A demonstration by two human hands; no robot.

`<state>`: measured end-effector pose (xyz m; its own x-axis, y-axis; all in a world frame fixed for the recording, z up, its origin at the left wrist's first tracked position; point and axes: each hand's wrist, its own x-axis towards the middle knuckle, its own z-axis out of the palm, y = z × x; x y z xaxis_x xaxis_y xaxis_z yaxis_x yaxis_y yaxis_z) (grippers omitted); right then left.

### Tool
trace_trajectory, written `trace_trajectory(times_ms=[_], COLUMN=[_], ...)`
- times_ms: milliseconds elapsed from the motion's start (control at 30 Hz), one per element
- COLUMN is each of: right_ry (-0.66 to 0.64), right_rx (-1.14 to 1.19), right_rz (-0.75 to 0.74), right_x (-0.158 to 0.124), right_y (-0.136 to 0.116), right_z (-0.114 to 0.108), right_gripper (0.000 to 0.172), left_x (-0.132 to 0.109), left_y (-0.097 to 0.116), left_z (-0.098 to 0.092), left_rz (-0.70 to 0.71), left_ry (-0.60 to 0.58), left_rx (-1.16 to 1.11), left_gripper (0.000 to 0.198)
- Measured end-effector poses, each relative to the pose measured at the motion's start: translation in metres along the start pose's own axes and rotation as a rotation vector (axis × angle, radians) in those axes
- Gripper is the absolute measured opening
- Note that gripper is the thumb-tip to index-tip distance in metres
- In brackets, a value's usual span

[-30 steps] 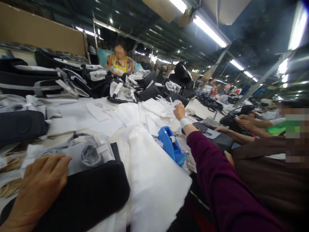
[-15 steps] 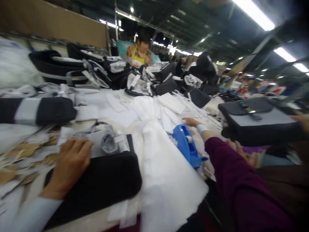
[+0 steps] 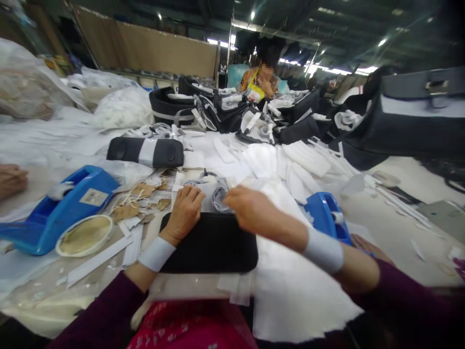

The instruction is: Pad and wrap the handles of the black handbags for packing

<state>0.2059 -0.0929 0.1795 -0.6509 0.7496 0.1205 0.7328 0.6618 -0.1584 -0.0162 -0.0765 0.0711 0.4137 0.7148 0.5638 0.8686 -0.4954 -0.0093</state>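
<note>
Dim ceiling [image 3: 348, 36], glaring lamps [image 3: 252, 15]; right fingers [image 3: 237, 198] blurred; edges stretched.

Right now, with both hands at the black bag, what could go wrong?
The right forearm crosses the white sheet, which hangs over the near edge of the table; a sweep might drag it off. Another person's hand lies beside the blue tape dispenser on the right, close to that forearm, so they could bump. The stringed tags beside the left hand might catch on it.
</note>
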Motion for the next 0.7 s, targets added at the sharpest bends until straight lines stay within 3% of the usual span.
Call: trace_trajectory(times_ms=[33,67,167,300,367,500,600,700], right_ry=[0.004,0.039,0.183,0.287,0.290,0.284,0.296,0.293], right_rx=[-0.055,-0.101,-0.133,-0.062,-0.036,-0.012,0.010,0.026], right_rz=[-0.125,-0.160,-0.127,-0.099,-0.094,-0.097,-0.084,-0.078], right_x=[0.005,0.009,0.012,0.008,0.007,0.008,0.007,0.007], right_y=[-0.024,-0.041,-0.060,-0.049,-0.047,-0.047,-0.047,-0.046], right_z=[0.026,0.051,0.110,0.137,0.139,0.139,0.141,0.140], right_gripper=[0.020,0.018,0.031,0.042,0.043,0.044,0.045,0.045], left_x=[-0.001,-0.002,-0.003,0.020,0.044,0.091,0.104,0.104], left_y=[-0.001,-0.003,-0.010,-0.013,-0.010,0.001,0.006,0.004], left_z=[0.001,0.001,0.000,-0.008,-0.009,0.009,0.031,0.048], left_rz=[-0.012,-0.028,-0.099,-0.238,-0.316,-0.380,-0.396,-0.400], left_ry=[0.005,0.017,0.103,0.209,0.077,-0.353,-0.476,-0.553], left_rx=[-0.035,-0.083,-0.287,-0.444,-0.369,-0.197,-0.158,-0.121], left_gripper=[0.021,0.022,0.025,0.029,0.036,0.037,0.022,0.020])
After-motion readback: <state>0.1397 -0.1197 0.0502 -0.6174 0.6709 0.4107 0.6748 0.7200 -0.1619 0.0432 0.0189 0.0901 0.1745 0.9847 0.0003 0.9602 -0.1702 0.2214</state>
